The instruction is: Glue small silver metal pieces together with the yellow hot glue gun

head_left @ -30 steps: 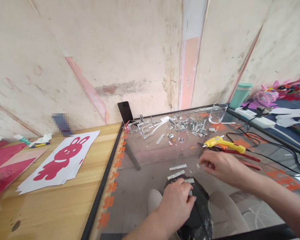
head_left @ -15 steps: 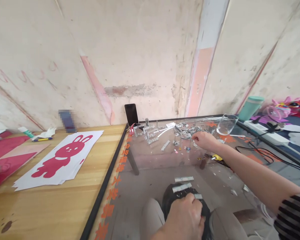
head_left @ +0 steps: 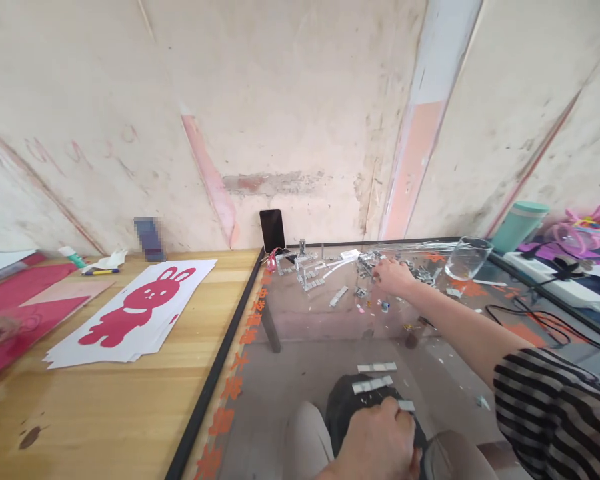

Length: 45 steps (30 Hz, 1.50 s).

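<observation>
My right hand [head_left: 393, 275] reaches across the glass tabletop into a pile of small grey metal-looking pieces [head_left: 423, 272]. Its fingers are bent and slightly apart, touching or just over the pile; nothing shows in them. Low in front of me, my left hand [head_left: 377, 440] is closed, knuckles up, and hides whatever it may hold. Just past its knuckles lies a short pale grey strip [head_left: 405, 405]. Two longer segmented strips, a far one [head_left: 377, 367] and a nearer one [head_left: 372, 385], rest side by side beyond that hand.
A drinking glass [head_left: 467, 260], a green cup [head_left: 520, 227], a white power strip [head_left: 550, 277] and black cables [head_left: 525, 310] stand or lie at right. A phone [head_left: 272, 231] leans on the wall. At left are rabbit-print paper [head_left: 190, 293] and another person's hand [head_left: 0, 330] on red sheets.
My right hand has moved left and further into the grey pieces. A yellow-handled tool near its forearm is now out of sight. The view has shifted slightly; my left hand stays closed.
</observation>
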Tool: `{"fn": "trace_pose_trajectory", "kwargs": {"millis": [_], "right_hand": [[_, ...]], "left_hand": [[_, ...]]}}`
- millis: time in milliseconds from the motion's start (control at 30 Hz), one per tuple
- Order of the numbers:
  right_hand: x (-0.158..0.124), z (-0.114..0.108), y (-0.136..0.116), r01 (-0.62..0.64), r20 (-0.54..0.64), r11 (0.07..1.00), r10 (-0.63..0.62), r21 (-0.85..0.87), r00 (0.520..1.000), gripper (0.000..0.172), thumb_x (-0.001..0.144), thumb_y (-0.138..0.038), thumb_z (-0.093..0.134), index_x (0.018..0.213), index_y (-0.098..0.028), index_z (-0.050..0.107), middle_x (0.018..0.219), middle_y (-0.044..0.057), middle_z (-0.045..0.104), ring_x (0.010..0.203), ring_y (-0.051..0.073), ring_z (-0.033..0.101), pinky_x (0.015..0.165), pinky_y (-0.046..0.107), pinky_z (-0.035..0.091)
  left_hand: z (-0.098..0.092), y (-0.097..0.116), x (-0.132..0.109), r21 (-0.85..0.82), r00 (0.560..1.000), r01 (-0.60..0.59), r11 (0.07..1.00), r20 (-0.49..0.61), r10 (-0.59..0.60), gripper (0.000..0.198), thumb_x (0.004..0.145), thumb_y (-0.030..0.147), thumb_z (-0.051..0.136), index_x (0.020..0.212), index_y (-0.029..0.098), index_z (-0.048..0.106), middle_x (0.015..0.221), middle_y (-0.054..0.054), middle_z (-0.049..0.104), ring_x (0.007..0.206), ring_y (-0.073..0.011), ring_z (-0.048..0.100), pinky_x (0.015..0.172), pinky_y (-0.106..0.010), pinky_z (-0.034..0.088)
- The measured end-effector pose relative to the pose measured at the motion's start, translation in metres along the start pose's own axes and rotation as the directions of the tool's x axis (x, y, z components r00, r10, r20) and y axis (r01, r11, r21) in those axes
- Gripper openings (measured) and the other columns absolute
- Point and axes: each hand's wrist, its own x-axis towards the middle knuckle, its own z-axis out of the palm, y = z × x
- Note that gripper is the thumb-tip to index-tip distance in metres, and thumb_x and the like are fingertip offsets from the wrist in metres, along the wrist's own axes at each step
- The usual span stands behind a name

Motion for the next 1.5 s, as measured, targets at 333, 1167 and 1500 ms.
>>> {"fn": "trace_pose_trajectory", "kwargs": {"millis": [333, 1167, 1500], "right_hand": [[-0.012, -0.014, 0.039, 0.048, 0.187, 0.999, -0.048, 0.005, 0.981, 0.030, 0.090, -0.031, 0.056, 0.117, -0.018, 0.056, 0.119, 0.008, 0.059, 0.098, 0.021, 0.061, 0.082, 0.042, 0.052], [0.005, 0.005, 0.017, -0.136, 0.107, 0.944, 0.108, 0.301, 0.988, 0.031, 0.090, -0.031, 0.056, 0.117, -0.018, 0.056, 0.119, 0.007, 0.059, 0.098, 0.021, 0.061, 0.081, 0.041, 0.052], [-0.019, -0.014, 0.060, -0.053, 0.101, 0.873, 0.004, 0.484, 0.995, 0.029, 0.090, -0.032, 0.056, 0.114, -0.016, 0.058, 0.114, 0.007, 0.061, 0.094, 0.020, 0.062, 0.077, 0.039, 0.053]], "left_hand": [[-0.007, 0.003, -0.002, 0.007, 0.999, 0.010, 1.000, 0.041, -0.010, 0.031, 0.083, 0.029, 0.053, 0.108, 0.013, 0.059, 0.109, -0.013, 0.062, 0.090, -0.0286, 0.065, 0.077, -0.040, 0.055], [-0.008, 0.003, -0.002, 0.008, 0.999, 0.009, 1.000, 0.039, -0.009, 0.034, 0.082, 0.029, 0.052, 0.109, 0.010, 0.059, 0.108, -0.015, 0.062, 0.091, -0.0308, 0.065, 0.077, -0.043, 0.056], [-0.004, 0.003, -0.003, 0.032, 1.000, -0.005, 0.999, -0.006, 0.005, 0.029, 0.081, 0.027, 0.052, 0.105, 0.012, 0.060, 0.109, -0.014, 0.062, 0.091, -0.0309, 0.065, 0.075, -0.043, 0.056]]}}
